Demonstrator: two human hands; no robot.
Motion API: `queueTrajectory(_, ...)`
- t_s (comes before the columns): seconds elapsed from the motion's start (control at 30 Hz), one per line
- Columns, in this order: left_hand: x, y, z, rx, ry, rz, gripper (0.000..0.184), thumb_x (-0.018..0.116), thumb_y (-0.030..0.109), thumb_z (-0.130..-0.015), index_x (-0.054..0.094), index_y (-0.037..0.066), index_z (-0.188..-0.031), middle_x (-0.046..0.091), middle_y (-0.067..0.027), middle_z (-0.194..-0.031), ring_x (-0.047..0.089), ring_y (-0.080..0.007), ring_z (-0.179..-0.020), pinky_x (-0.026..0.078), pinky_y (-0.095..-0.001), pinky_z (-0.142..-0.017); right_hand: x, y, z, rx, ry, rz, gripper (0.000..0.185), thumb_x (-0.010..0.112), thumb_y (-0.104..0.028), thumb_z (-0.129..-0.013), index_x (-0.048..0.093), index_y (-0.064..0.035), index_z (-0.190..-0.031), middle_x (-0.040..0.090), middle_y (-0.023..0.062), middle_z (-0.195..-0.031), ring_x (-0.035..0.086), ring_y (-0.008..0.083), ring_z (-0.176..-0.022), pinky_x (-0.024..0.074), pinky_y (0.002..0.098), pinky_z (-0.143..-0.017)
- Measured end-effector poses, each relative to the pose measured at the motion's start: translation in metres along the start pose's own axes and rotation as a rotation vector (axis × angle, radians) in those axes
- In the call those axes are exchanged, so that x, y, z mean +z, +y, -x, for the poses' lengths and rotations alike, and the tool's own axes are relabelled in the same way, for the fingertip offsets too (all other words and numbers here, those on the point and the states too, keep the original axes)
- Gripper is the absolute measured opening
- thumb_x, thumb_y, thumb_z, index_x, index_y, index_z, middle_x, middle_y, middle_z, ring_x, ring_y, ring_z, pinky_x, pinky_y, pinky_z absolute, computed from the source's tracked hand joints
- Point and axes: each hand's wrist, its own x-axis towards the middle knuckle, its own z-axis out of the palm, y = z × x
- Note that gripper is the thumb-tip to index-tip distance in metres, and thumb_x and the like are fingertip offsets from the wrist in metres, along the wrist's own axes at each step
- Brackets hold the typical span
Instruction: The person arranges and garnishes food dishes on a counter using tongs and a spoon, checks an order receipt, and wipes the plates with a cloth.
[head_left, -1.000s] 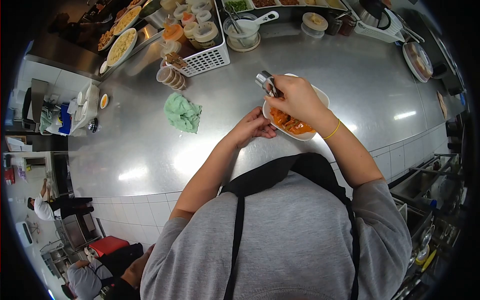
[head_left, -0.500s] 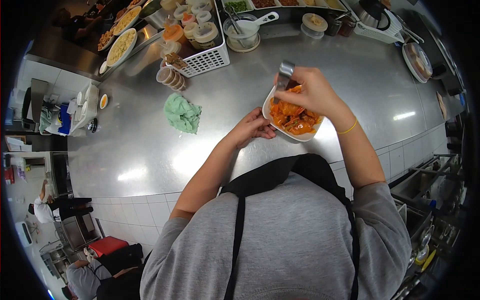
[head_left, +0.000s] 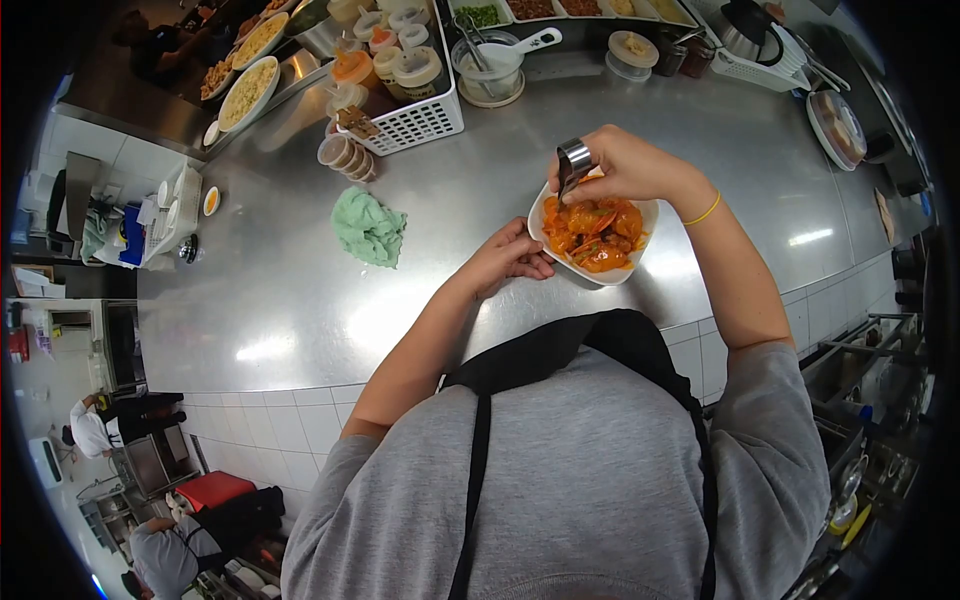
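Note:
A white bowl [head_left: 651, 222] of food in glossy orange sauce [head_left: 605, 238] stands on the steel counter in front of me. My left hand [head_left: 510, 257] rests at the bowl's left side, its fingers curled against the rim. Pinched in my right hand [head_left: 625, 168] are small metal tongs [head_left: 573, 158], with the bent end upward. The tongs' tips point down at the back left of the food, where my fingers partly hide them.
A crumpled green cloth [head_left: 368, 228] lies left of the bowl. Behind it are stacked small cups [head_left: 345, 155] and a white basket [head_left: 420, 122] of sauce bottles. A measuring cup [head_left: 490, 70] and a lidded tub [head_left: 631, 55] stand farther back. Two people [head_left: 165, 555] [head_left: 92, 428] work at left.
My right hand has shifted slightly right and up from the food, and the tongs have tilted. More of the food shows now. My left hand stays at the bowl.

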Motion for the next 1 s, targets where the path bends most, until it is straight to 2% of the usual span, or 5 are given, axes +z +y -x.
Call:
queueTrajectory(0.13,0.001,0.001,0.0,0.015,-0.014,0.005,0.035,0.048,0.015,-0.084,0.034,0.002,-0.114,0.058,-0.0115,-0.089,0.062,-0.0178,-0.075,0.051,-0.0276,-0.069,-0.009,-0.01,0.011,0.005,0.065,-0.093,0.018,0.069,-0.009,-0.07,0.062,-0.0015,-0.084,0.064,0.0048,-0.079,0.06,0.0132,-0.074,0.0473,0.0263,-0.072)
queueTrajectory(0.3,0.001,0.001,0.0,-0.002,0.008,-0.001,0.037,0.046,0.011,-0.085,0.035,0.001,-0.119,0.055,-0.0123,-0.094,0.061,-0.0181,-0.077,0.052,-0.03,-0.073,-0.024,-0.029,0.043,-0.004,0.225,-0.173,0.018,0.068,-0.005,-0.07,0.061,0.0003,-0.085,0.064,0.0054,-0.083,0.06,0.0145,-0.079,0.0467,0.0272,-0.077)
queueTrajectory(0.47,0.003,0.003,0.0,0.002,0.002,0.002,0.035,0.048,0.014,-0.083,0.035,0.001,-0.113,0.057,-0.0117,-0.089,0.061,-0.0171,-0.074,0.052,-0.0277,-0.069,-0.02,-0.01,0.057,0.045,0.171,-0.066,0.021,0.069,-0.005,-0.069,0.061,-0.001,-0.087,0.063,0.006,-0.085,0.059,0.0144,-0.079,0.0475,0.028,-0.075)
queueTrajectory(0.83,0.003,0.003,0.0,-0.001,0.009,0.01,0.031,0.047,0.012,-0.084,0.036,0.002,-0.111,0.058,-0.0126,-0.088,0.062,-0.0169,-0.073,0.052,-0.0286,-0.07,0.002,-0.027,0.097,0.083,0.354,-0.128,0.023,0.071,-0.006,-0.067,0.06,-0.0012,-0.088,0.064,0.0048,-0.083,0.061,0.0134,-0.081,0.0487,0.0279,-0.076)
queueTrajectory(1.0,0.001,0.003,-0.001,-0.014,-0.008,-0.015,0.029,0.045,0.011,-0.086,0.038,0.002,-0.113,0.056,-0.0113,-0.096,0.062,-0.0172,-0.078,0.052,-0.0312,-0.075,0.021,-0.009,0.099,0.123,0.383,-0.158,0.02,0.069,-0.005,-0.069,0.059,-0.0003,-0.086,0.064,0.006,-0.084,0.061,0.013,-0.079,0.0496,0.0268,-0.074)
